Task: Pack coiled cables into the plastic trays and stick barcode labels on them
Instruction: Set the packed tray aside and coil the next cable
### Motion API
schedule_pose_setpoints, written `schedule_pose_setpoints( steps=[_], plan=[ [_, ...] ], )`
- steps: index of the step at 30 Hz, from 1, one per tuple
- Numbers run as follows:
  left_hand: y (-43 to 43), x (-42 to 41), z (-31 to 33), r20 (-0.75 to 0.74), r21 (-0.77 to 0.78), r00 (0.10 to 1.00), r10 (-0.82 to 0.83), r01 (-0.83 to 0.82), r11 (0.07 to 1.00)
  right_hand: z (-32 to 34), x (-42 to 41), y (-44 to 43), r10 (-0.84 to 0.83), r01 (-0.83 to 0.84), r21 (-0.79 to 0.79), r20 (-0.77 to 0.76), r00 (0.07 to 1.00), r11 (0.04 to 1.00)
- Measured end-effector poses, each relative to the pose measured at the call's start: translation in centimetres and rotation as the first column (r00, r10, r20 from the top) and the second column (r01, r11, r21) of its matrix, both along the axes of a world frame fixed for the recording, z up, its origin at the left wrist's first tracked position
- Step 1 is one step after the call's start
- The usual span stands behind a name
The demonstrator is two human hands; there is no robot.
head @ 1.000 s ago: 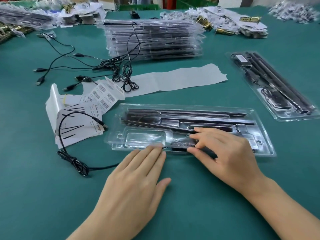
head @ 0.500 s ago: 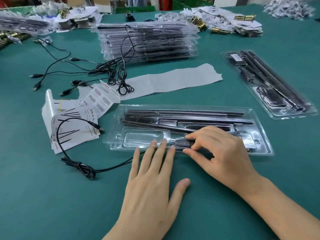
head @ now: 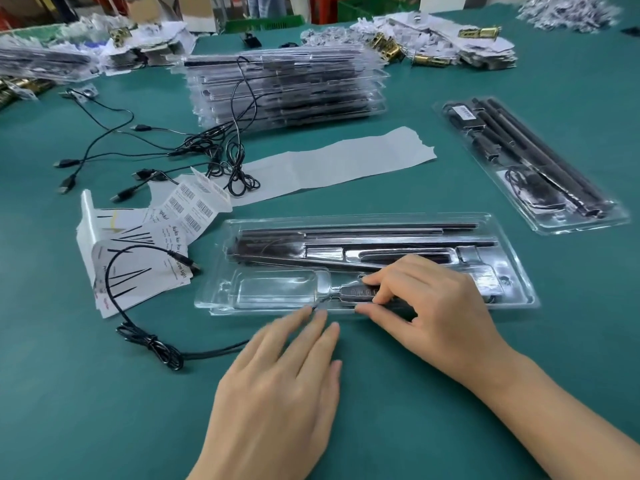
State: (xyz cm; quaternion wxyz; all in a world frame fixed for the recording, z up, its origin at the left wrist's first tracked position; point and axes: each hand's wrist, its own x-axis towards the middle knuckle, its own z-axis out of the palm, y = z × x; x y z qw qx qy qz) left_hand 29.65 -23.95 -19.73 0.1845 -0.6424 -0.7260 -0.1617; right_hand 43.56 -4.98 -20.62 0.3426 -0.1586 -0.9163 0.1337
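Pinching a black inline module in the near channel of the clear plastic tray, the right hand has its grip clenched on it. The left hand lies flat on the green worktop at the tray's 6 o'clock, grip released, while the coiled cable trails toward 8 o'clock.

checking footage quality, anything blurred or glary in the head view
Head view: left hand blurred toward its fingers; right hand, pinching the cable's controller, sharp; glare streaks on the clear plastic tray; far stack of trays soft.
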Motion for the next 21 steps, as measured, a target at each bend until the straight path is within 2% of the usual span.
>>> schedule_pose_setpoints(
  steps=[3,15,17,21],
  plan=[
    [0.55,0.06,0.29,-0.061,-0.045,0.996,0.059,-0.062,0.997,-0.05,0.0,-0.02,0.001,-0.001,-0.006,-0.005,1.0,1.0],
    [0.51,0.22,-0.02,0.098,-0.128,0.995,0.027,-0.014,0.992,-0.12,0.06,0.09,0.021,-0.023,-0.056,-0.043,0.999,0.998],
    [0.51,-0.04,0.11,0.11,-0.096,0.994,0.008,0.003,0.995,-0.13,0.12,0.06,0.018,-0.021,-0.068,-0.041,0.999,0.997],
    [0.44,0.35,0.18,0.152,0.081,0.978,-0.143,0.132,0.988,-0.22,0.1,0.01,0.008,-0.007,-0.039,0.014,1.0,0.999]
  ],
)
